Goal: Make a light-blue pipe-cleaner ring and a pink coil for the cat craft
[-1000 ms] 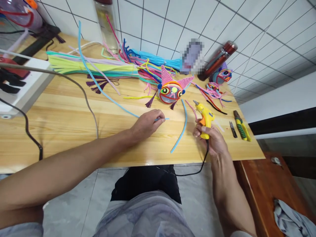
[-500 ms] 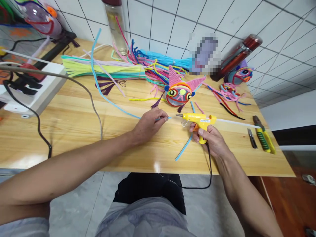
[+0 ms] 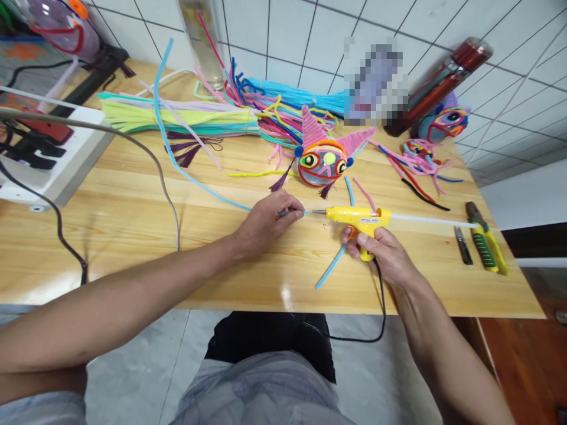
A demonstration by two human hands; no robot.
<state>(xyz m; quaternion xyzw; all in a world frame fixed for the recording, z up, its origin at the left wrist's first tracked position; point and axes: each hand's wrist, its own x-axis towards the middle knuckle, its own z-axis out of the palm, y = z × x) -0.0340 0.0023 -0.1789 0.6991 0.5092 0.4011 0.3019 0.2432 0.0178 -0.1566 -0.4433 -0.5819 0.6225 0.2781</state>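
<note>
Between thumb and fingers, my left hand (image 3: 271, 223) pinches a long light-blue pipe cleaner (image 3: 201, 188), its short tip poking out to the right. The rest of it curves away to the far left. My right hand (image 3: 384, 251) is wrapped around the handle of a yellow hot glue gun (image 3: 354, 216), fingers at the orange trigger. The gun's metal nozzle points left, close by the pipe cleaner's tip; whether they touch I cannot tell. A white glue stick (image 3: 432, 220) sticks out of its back. Behind the hands stands a decorated animal head (image 3: 321, 165) with pink ears.
Bundles of pipe cleaners (image 3: 177, 115) lie along the back. A cut blue piece (image 3: 331, 268) rests by the glue gun. Pliers (image 3: 486, 239) and small snips (image 3: 463, 245) are at the right. A power strip (image 3: 84, 147) with cables occupies the left; a red thermos (image 3: 440, 85) leans at the back.
The glue gun's nozzle has come nearer the pipe cleaner's tip. My left hand keeps its pinch. The whole view has shifted slightly.
</note>
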